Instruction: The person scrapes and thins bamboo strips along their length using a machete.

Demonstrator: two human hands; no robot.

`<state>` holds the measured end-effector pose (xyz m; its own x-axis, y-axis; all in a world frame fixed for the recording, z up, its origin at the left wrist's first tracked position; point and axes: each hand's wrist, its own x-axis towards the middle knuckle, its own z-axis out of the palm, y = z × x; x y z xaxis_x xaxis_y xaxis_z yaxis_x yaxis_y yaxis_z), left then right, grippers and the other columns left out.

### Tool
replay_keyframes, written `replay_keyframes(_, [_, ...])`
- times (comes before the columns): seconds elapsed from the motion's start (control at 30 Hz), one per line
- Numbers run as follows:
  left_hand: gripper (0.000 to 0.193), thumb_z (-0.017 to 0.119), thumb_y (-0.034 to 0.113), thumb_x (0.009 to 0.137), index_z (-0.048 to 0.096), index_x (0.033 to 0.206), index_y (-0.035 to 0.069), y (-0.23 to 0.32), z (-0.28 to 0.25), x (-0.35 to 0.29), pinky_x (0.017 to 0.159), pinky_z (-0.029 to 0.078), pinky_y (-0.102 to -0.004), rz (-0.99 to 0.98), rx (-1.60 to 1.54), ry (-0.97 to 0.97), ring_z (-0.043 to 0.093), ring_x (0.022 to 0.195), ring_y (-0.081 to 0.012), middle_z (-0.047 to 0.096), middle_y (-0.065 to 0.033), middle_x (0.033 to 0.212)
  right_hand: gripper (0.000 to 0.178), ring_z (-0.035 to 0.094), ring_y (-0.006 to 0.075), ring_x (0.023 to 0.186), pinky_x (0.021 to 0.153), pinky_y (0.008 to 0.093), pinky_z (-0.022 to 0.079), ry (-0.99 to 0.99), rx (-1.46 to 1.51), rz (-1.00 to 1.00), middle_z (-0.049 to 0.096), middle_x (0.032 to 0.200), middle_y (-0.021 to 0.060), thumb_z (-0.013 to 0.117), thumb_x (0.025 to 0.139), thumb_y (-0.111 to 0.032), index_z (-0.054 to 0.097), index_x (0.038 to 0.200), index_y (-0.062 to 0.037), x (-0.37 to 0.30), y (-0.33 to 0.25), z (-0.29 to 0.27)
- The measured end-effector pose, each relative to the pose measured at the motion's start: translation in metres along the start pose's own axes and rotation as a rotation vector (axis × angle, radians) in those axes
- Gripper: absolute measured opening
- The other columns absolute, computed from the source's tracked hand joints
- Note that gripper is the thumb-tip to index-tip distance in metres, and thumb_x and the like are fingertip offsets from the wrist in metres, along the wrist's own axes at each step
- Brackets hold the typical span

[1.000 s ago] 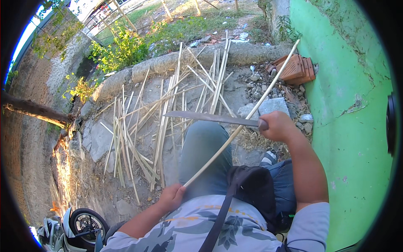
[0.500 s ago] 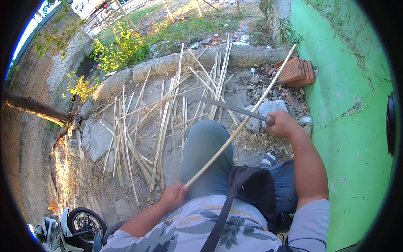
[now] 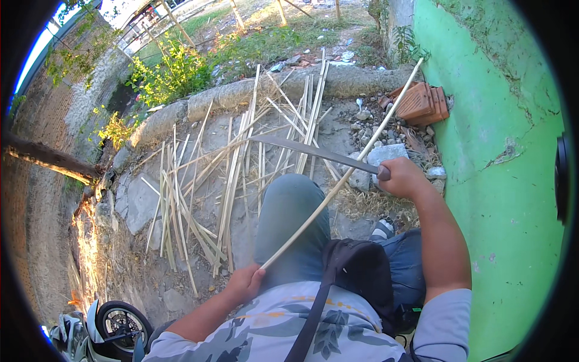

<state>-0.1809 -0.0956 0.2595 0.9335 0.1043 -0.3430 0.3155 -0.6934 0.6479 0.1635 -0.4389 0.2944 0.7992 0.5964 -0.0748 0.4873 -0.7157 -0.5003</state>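
Note:
A long, pale bamboo strip [image 3: 310,217] slants from my lap up toward the green wall. My left hand [image 3: 246,283] is closed round its near end, beside my raised knee. In my right hand [image 3: 401,176] is the handle of a machete [image 3: 313,149], whose long grey blade points left. The blade crosses the strip close to the handle; whether the two touch I cannot tell. Beyond my knee, many split bamboo strips [image 3: 226,208] lie loosely crossed on the ground, some leaning on a low stone kerb [image 3: 232,96].
Close on my right rises a green wall [image 3: 500,223]. Stacked orange tiles [image 3: 420,104] and broken stones [image 3: 387,153] lie at its foot. A wooden post [image 3: 54,160] juts in at left, above a motorbike wheel [image 3: 123,326]. A dark bag [image 3: 359,265] rests on my lap.
The machete's tip has shifted slightly left, and its blade looks less blurred. Both hands keep their grip on the same things. The whole view has moved a little.

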Motion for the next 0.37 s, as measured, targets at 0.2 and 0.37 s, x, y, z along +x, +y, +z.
replay_keyframes(0.2, [0.037,0.047,0.035,0.101,0.062,0.097,0.002,-0.001,0.001,0.002,0.066,0.049,-0.0481,0.01,-0.013,-0.01,0.063,0.073,-0.0456,0.063,-0.024,0.075,0.018,0.064,0.0412,0.077,0.071,0.0467,0.052,-0.003,-0.031,-0.011,0.067,0.078,0.0204,0.065,0.078,-0.023,0.07,0.083,-0.0069,0.003,0.004,-0.002])
replay_keyframes(0.37, [0.049,0.045,0.047,0.102,0.056,0.086,0.002,-0.005,0.003,0.001,0.059,0.045,-0.0413,0.087,-0.047,0.05,0.056,0.06,-0.0298,0.056,-0.0156,0.066,0.019,0.064,0.0421,0.077,0.071,0.047,0.052,0.036,0.03,0.082,0.066,0.078,0.022,0.064,0.079,-0.024,0.069,0.083,-0.006,0.004,0.011,-0.006])
